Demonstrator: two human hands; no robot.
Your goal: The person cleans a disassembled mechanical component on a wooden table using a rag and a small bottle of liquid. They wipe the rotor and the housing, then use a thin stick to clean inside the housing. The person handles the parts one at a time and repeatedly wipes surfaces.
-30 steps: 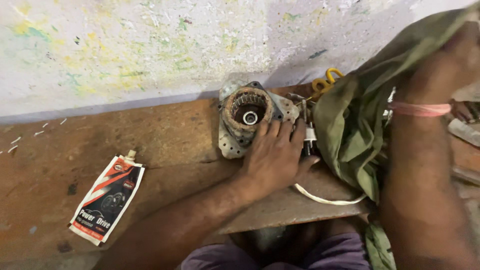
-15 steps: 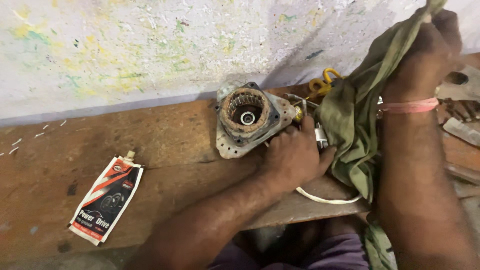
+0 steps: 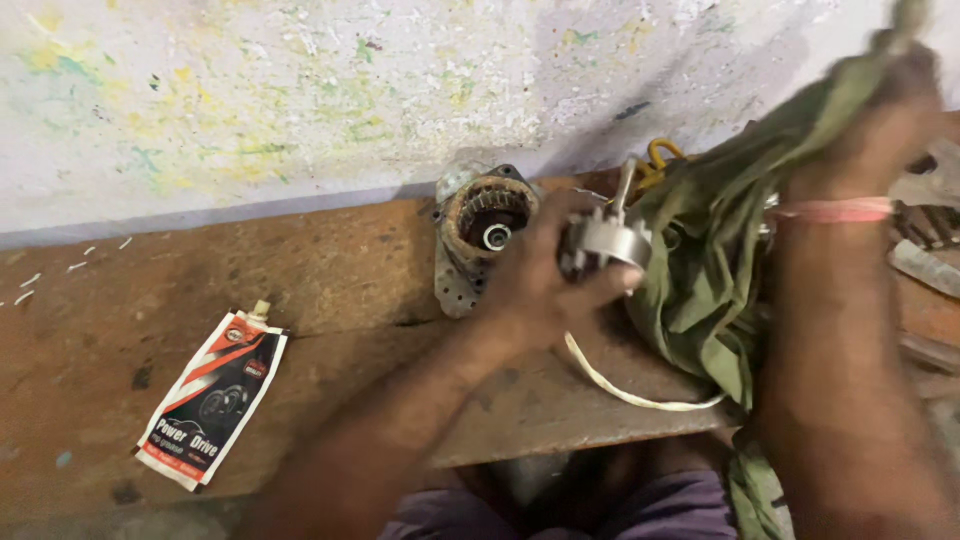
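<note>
My left hand (image 3: 545, 285) grips a round silver rotor with a thin shaft (image 3: 605, 238), lifted just above the wooden bench (image 3: 330, 290). Behind it, by the wall, sits a metal motor housing with copper windings (image 3: 480, 225). My right hand (image 3: 890, 110), blurred and raised at the upper right, clutches a green cloth (image 3: 720, 260) that hangs down over the bench edge. A pink band (image 3: 835, 210) circles my right wrist. A white cord (image 3: 625, 385) curls from under the cloth.
A red, black and white squeeze pouch (image 3: 212, 398) lies on the bench at the left. A paint-flecked white wall (image 3: 300, 90) backs the bench. Metal parts (image 3: 925, 235) and something yellow (image 3: 662, 155) lie at the right.
My left hand has picked the silver rotor up from beside the housing. My right hand has pulled the green cloth higher. The view has shifted closer.
</note>
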